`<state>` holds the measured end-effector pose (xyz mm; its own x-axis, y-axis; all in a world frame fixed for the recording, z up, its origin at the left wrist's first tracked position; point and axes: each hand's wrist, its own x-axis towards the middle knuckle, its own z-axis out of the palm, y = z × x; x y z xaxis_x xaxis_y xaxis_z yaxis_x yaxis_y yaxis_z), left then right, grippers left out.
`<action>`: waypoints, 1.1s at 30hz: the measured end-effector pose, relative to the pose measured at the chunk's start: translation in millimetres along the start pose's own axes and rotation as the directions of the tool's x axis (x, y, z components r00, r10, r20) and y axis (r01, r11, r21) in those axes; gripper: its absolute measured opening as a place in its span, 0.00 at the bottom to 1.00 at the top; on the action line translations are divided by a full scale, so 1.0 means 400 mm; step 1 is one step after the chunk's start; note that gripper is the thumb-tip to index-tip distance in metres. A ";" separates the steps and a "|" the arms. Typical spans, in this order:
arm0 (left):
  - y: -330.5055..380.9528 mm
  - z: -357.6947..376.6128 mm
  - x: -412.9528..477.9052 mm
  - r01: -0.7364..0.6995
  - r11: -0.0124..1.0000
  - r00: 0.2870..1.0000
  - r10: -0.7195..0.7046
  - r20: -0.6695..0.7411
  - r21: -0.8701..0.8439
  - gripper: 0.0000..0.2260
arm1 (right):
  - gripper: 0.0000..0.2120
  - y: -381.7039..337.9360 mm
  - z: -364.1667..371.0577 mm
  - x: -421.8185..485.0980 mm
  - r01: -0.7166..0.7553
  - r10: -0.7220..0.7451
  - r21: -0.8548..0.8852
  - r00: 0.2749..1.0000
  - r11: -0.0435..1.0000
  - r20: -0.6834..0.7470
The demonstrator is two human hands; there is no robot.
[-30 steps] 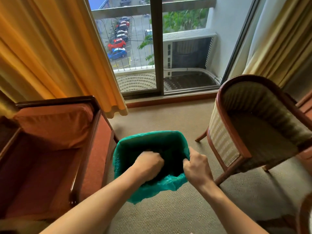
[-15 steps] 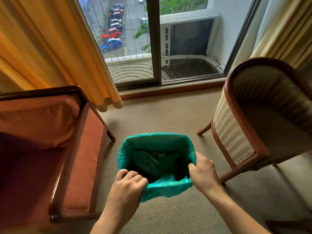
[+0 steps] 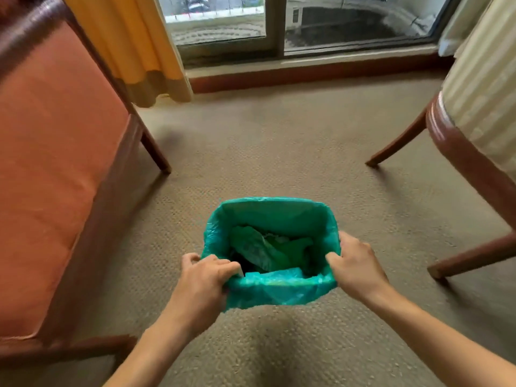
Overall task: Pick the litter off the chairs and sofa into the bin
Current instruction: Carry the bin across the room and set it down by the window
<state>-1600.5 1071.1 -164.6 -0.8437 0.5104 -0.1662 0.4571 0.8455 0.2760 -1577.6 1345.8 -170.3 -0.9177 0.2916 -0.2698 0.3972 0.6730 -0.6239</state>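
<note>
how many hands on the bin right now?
2. Left hand grips the near-left rim of the bin; right hand grips the right rim.

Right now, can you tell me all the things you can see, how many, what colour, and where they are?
bin: one, lined with a teal-green plastic bag, on the carpet in the middle, held at its near rim by both hands
litter: crumpled green pieces, count unclear, inside the bin
sofa: one, orange cushion with dark wood frame, on the left
chair: one, cream striped fabric with dark wood frame, on the right
curtain: one, yellow-orange, top left beside the window
window: one, dark frame, along the top
carpet: one, beige, covering the floor
left hand: one, gripping the bin's near left corner
right hand: one, gripping the bin's near right corner
</note>
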 end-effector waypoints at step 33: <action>-0.040 0.205 0.090 0.313 0.944 0.920 -0.328 -0.215 -0.100 0.38 | 0.16 0.105 0.201 0.049 0.192 -0.147 0.165 0.957 0.967 -0.252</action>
<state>-1614.9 1088.7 -252.6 -0.9865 0.1589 -0.0399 0.1396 0.9427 0.3030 -1579.0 1325.3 -261.0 -0.9363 0.3508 0.0185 0.2077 0.5953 -0.7762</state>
